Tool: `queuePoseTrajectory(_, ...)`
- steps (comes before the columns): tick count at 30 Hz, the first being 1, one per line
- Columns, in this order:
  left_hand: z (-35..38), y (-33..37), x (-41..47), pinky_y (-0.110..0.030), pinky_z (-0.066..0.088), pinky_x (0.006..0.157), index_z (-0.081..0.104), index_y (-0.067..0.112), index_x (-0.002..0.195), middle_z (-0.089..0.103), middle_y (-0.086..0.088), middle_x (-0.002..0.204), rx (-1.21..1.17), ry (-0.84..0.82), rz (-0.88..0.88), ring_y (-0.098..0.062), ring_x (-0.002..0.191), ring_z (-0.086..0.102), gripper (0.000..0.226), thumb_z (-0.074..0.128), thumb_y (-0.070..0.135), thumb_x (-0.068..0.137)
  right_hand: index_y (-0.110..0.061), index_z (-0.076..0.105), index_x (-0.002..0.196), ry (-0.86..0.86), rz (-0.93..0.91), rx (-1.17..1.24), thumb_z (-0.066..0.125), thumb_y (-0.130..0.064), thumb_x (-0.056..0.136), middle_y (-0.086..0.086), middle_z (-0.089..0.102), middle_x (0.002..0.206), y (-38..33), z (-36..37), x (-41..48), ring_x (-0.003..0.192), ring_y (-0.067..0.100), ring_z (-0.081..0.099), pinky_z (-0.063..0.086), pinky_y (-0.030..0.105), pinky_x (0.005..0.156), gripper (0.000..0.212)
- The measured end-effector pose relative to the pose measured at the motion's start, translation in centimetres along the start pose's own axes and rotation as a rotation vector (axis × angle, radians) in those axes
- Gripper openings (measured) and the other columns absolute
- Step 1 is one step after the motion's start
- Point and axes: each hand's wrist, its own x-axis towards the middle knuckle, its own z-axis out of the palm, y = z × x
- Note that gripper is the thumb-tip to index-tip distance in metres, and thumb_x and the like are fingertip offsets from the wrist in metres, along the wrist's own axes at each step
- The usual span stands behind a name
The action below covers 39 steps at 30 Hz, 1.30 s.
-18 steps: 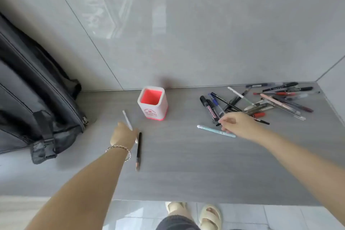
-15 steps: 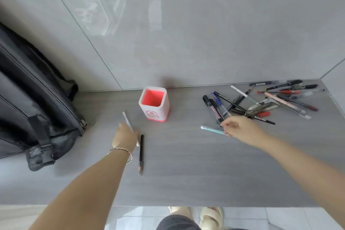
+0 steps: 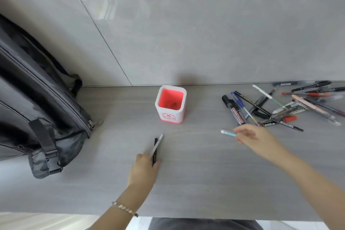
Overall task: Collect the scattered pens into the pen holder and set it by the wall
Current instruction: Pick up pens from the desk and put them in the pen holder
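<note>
A white pen holder [image 3: 170, 115] with a red inside stands upright in the middle of the grey table, a little out from the wall. My left hand [image 3: 144, 169] is below it, closed on a white pen [image 3: 158, 143] and a black pen [image 3: 155, 148] that point up toward the holder. My right hand [image 3: 255, 139] pinches a light blue pen [image 3: 228, 133] by its right end; the pen lies low over the table. A heap of several scattered pens and markers [image 3: 280, 110] lies at the right, by the wall.
A dark grey backpack [image 3: 37, 102] leans against the wall at the left and takes up that end of the table. The grey tiled wall [image 3: 186, 24] runs along the back. The table's front edge [image 3: 205, 217] is close to my body.
My left hand has picked up the white pen and closed on the black pen too, shifting right. My right hand has taken hold of the light blue pen. The view has shifted.
</note>
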Motion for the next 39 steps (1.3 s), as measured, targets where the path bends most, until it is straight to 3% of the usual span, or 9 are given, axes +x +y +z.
queuePoseTrajectory(6, -3.7, 3.6, -2.1, -0.025, 0.034, 0.048, 0.04, 0.012, 0.066, 0.057, -0.001, 0.062, -0.323, -0.079, 0.024, -0.015, 0.053, 0.046, 0.027, 0.038, 0.018, 0.093, -0.02, 0.061, 0.107, 0.128, -0.34, -0.312, 0.057, -0.006, 0.084, -0.008, 0.057, 0.1, -3.4, 0.7, -1.5, 0.086, 0.013, 0.059, 0.05, 0.034, 0.087, 0.027)
queuePoseTrajectory(10, -7.8, 9.7, -3.6, -0.017, 0.034, 0.044, 0.043, 0.014, 0.068, 0.053, 0.004, 0.06, -0.426, -0.364, 0.188, -0.006, 0.045, 0.045, 0.025, 0.034, 0.015, 0.091, -0.027, 0.044, 0.124, 0.104, -0.806, -0.533, 0.056, -0.013, 0.079, -0.016, 0.043, 0.129, -7.9, 2.3, -2.3, 0.091, 0.014, 0.064, 0.056, 0.028, 0.071, 0.049)
queuePoseTrajectory(14, -9.3, 13.8, -4.0, -0.008, 0.033, 0.036, 0.049, 0.007, 0.076, 0.048, 0.0, 0.061, -0.442, -0.486, 0.299, -0.001, 0.034, 0.041, 0.026, 0.031, 0.012, 0.094, -0.017, 0.051, 0.112, 0.058, -1.013, -0.65, 0.05, -0.011, 0.079, 0.003, 0.068, 0.104, -9.3, 2.5, -0.6, 0.08, 0.022, 0.067, 0.059, 0.032, 0.059, 0.034)
queuePoseTrajectory(18, -9.6, 14.2, -3.5, -0.02, 0.052, 0.06, 0.061, 0.01, 0.083, 0.061, -0.002, 0.071, -0.589, -0.549, 0.24, -0.009, 0.058, 0.059, 0.036, 0.035, 0.031, 0.095, -0.01, 0.06, 0.09, 0.066, -0.939, -0.65, 0.052, -0.004, 0.079, 0.007, 0.064, 0.088, -8.6, 1.1, 0.8, 0.065, 0.03, 0.061, 0.055, 0.041, 0.051, 0.015)
queuePoseTrajectory(21, -9.4, 12.7, -0.8, -0.034, 0.045, 0.088, 0.058, 0.015, 0.106, 0.061, -0.005, 0.117, -0.44, -0.014, 0.191, -0.02, 0.101, 0.057, 0.035, 0.046, 0.043, 0.089, -0.009, 0.06, 0.095, 0.126, -0.687, -0.409, 0.045, -0.009, 0.091, 0.005, 0.061, 0.096, -8.0, 0.3, 1.9, 0.072, 0.02, 0.057, 0.048, 0.034, 0.069, 0.015)
queuePoseTrajectory(24, -7.5, 11.5, 2.2, -0.041, 0.03, 0.106, 0.015, 0.014, 0.141, 0.022, -0.007, 0.148, -0.262, 0.254, 0.121, -0.027, 0.135, 0.023, 0.099, 0.072, 0.046, 0.067, -0.01, 0.057, 0.077, 0.203, -0.458, -0.056, 0.042, -0.023, 0.093, 0.006, 0.044, 0.062, -8.7, 0.1, 2.1, 0.053, 0.012, 0.036, 0.03, 0.025, 0.052, 0.025)
queuePoseTrajectory(27, -4.7, 11.9, 4.1, -0.044, 0.03, 0.107, -0.002, 0.013, 0.142, 0.017, -0.011, 0.148, -0.273, 0.236, 0.056, -0.031, 0.137, 0.02, 0.123, 0.078, 0.048, 0.056, -0.012, 0.054, 0.07, 0.203, -0.289, 0.274, 0.038, -0.031, 0.093, 0.006, 0.047, 0.065, -10.0, 0.2, 1.9, 0.061, 0.019, 0.043, 0.037, 0.032, 0.059, 0.034)
queuePoseTrajectory(30, -3.7, 12.2, 4.8, -0.042, 0.037, 0.097, 0.018, 0.009, 0.136, 0.035, -0.01, 0.134, -0.395, 0.31, 0.031, -0.032, 0.126, 0.034, 0.101, 0.077, 0.038, 0.061, -0.022, 0.054, 0.063, 0.28, -0.386, 0.363, 0.038, -0.019, 0.094, 0.007, 0.053, 0.08, -11.7, 0.3, 1.0, 0.056, 0.008, 0.053, 0.045, 0.023, 0.063, 0.035)
queuePoseTrajectory(39, -2.1, 11.3, 3.3, -0.032, 0.042, 0.09, 0.033, 0.019, 0.128, 0.044, 0.005, 0.117, -0.351, 0.073, 0.574, -0.016, 0.112, 0.04, 0.086, 0.081, 0.022, 0.056, -0.002, 0.06, 0.073, 0.093, -0.203, 0.073, 0.064, -0.018, 0.079, 0.014, 0.064, 0.068, -9.5, 4.2, 2.5, 0.066, 0.031, 0.064, 0.051, 0.027, 0.063, 0.018)
